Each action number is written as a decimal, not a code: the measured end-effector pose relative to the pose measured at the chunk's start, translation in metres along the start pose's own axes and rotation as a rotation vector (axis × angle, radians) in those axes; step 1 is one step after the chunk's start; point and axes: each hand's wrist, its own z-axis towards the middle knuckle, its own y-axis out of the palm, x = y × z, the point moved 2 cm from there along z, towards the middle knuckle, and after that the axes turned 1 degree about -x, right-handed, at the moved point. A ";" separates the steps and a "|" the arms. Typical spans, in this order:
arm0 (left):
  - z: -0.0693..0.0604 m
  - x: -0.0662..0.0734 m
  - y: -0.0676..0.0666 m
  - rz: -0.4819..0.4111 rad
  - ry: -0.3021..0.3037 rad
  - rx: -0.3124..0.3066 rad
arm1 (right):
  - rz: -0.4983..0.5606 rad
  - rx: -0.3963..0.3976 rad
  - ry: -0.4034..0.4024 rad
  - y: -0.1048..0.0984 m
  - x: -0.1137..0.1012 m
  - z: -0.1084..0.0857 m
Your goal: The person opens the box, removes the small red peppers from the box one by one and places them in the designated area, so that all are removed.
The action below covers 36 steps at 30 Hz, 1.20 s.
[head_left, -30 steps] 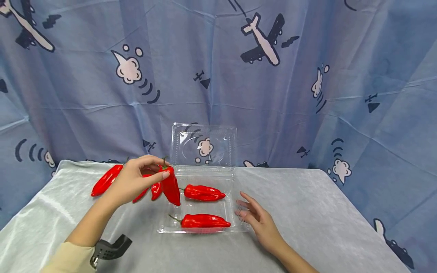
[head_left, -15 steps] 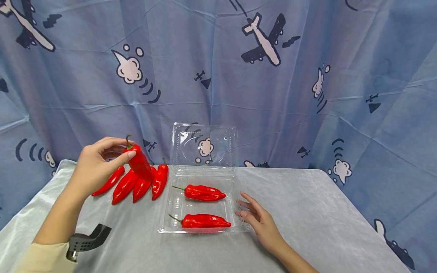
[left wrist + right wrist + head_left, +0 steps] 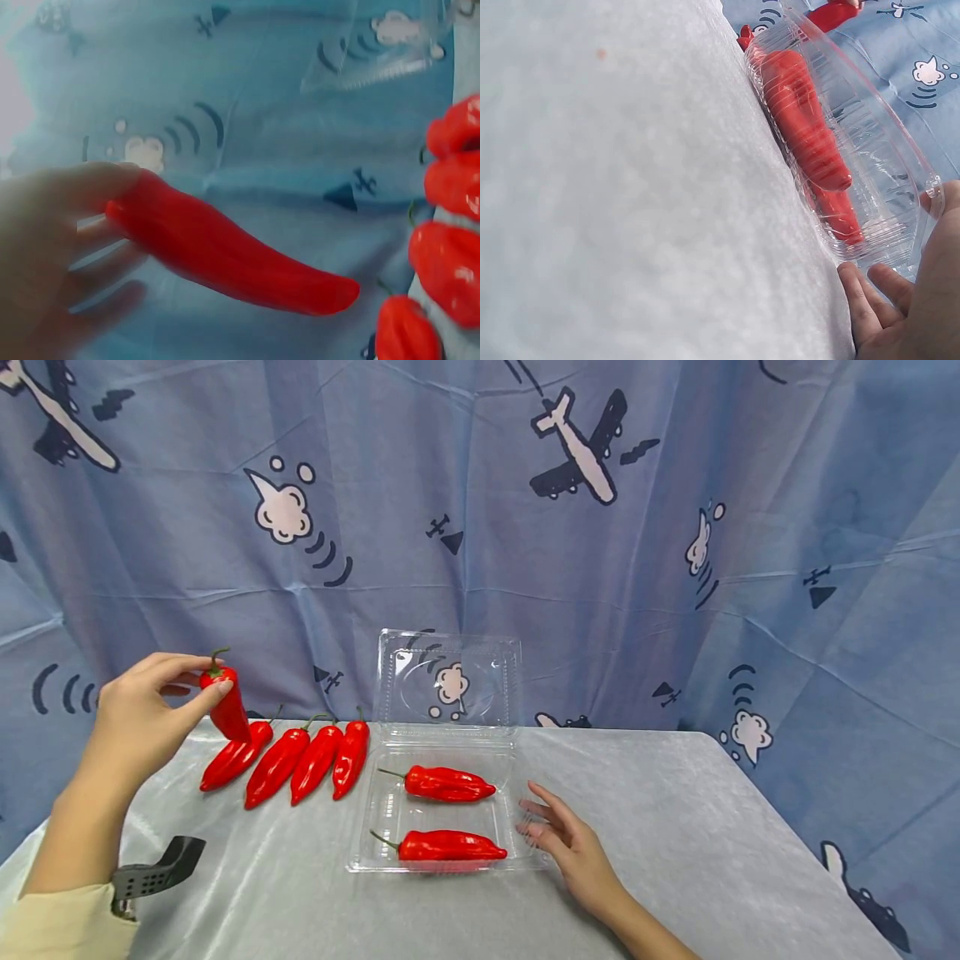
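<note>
My left hand (image 3: 146, 714) pinches a red pepper (image 3: 230, 708) near its green stem, above the far left of the table. In the left wrist view the pepper (image 3: 232, 251) slants with its tip to the lower right. Below and beside it, several more red peppers (image 3: 273, 768) lie in a row on the cloth. A clear plastic clamshell box (image 3: 450, 817) has its lid raised; two red peppers (image 3: 450, 783) lie crosswise inside, one behind the other. At the box's right side rests my right hand (image 3: 573, 852), fingers loosely extended by the rim and holding no pepper.
A pale grey cloth (image 3: 675, 827) covers the table. Behind its far edge hangs a blue curtain (image 3: 465, 568) printed with airplanes. The transparent lid (image 3: 450, 681) stands up at the box's back. A dark strap mount (image 3: 157, 872) sits on my left wrist.
My left hand has carried its pepper leftward from over the box's left edge, past the row of peppers, to the row's left end. The right hand and box have stayed put.
</note>
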 end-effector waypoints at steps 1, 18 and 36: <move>0.000 -0.003 -0.001 0.017 -0.001 0.001 | 0.000 0.000 0.002 0.000 0.000 0.000; -0.005 -0.055 -0.002 0.190 -0.172 -0.156 | 0.006 -0.004 0.003 0.000 0.001 0.000; -0.014 -0.085 0.029 0.084 -0.251 -0.215 | -0.006 -0.001 -0.009 0.000 0.001 0.000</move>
